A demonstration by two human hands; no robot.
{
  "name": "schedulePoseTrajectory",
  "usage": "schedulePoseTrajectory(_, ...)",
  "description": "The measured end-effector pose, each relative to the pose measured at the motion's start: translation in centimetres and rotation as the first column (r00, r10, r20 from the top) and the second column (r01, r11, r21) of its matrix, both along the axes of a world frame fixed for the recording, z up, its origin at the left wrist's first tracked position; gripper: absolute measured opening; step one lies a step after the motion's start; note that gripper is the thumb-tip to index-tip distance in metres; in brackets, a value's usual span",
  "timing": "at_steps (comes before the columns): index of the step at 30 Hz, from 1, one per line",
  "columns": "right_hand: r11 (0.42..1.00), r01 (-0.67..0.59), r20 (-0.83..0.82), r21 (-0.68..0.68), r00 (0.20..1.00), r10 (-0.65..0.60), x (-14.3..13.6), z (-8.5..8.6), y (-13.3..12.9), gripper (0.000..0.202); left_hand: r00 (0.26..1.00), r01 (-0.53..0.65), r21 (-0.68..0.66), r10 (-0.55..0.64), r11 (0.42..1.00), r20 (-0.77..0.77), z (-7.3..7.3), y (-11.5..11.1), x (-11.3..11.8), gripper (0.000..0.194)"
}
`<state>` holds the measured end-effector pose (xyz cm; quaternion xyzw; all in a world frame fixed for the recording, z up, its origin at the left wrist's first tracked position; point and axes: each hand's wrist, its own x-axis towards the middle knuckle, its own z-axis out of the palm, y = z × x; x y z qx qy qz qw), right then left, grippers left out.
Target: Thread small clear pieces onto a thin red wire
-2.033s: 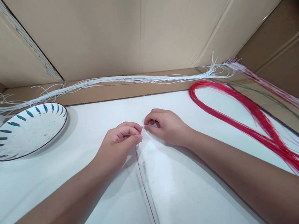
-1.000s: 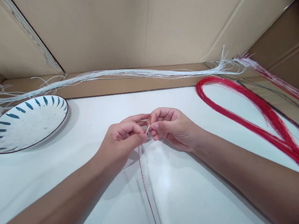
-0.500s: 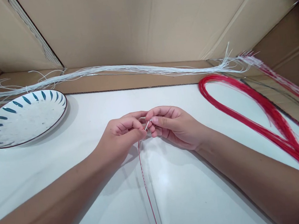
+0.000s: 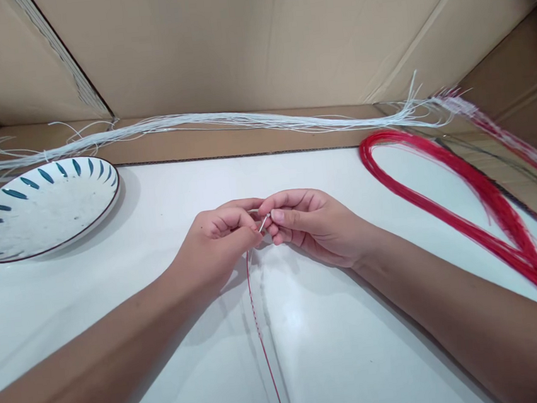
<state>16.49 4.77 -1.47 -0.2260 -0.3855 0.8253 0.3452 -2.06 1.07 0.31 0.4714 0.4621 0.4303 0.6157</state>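
Over the white tabletop, my left hand (image 4: 221,234) is closed, its thumb and index finger pinching a thin red cord (image 4: 267,360). The cord hangs down from under those fingers to the bottom edge, and its upper part looks twisted with a pale strand. Between the two hands runs a short, thin, whitish piece (image 4: 263,223) with a slight shine; I cannot tell whether it is wire or cord. My right hand (image 4: 306,223) pinches its upper end between thumb and index finger. The fingertips of both hands nearly meet, and the left fingertips hide where the piece joins the cord.
On the left stands a white plate (image 4: 47,238) with dark green dashes round its rim. Bundled white strands (image 4: 222,118) lie along the cardboard at the back. To the right is a looped bundle of red strands (image 4: 440,210), with a red-and-white bundle (image 4: 493,126) behind it.
The view has shifted slightly. Both hands keep their pinch at nearly the same place; the red bit by the left fingertips shows less now.
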Motion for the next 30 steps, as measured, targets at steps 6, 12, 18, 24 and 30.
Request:
schedulePoseTrajectory(6,1.0,0.0,0.006,0.005,1.0,0.0,-0.03,-0.07,0.0,0.009,1.0,-0.009,-0.008,0.009,1.0,-0.009,-0.07,0.01,0.08,0.014)
schedulePoseTrajectory(12,1.0,0.021,0.039,-0.002,0.999,-0.021,-0.25,0.11,-0.07,0.013,1.0,0.015,0.004,-0.015,1.0,0.007,-0.24,-0.03,-0.05,0.017)
schedulePoseTrajectory(18,1.0,0.025,0.054,0.0,0.998,-0.025,-0.28,0.11,-0.09,0.013,1.0,0.019,0.013,-0.019,1.0,0.008,-0.17,-0.06,-0.2,0.017)
schedulePoseTrajectory(24,1.0,0.022,0.034,0.014,0.999,-0.022,-0.2,-0.04,-0.07,0.011,0.999,0.034,0.024,-0.034,0.999,0.0,-0.22,-0.06,-0.13,0.018)
schedulePoseTrajectory(30,1.0,0.022,0.047,0.012,0.999,-0.023,-0.24,0.06,-0.12,0.012,1.0,0.017,0.017,-0.018,1.0,0.007,-0.05,-0.04,-0.07,0.017)
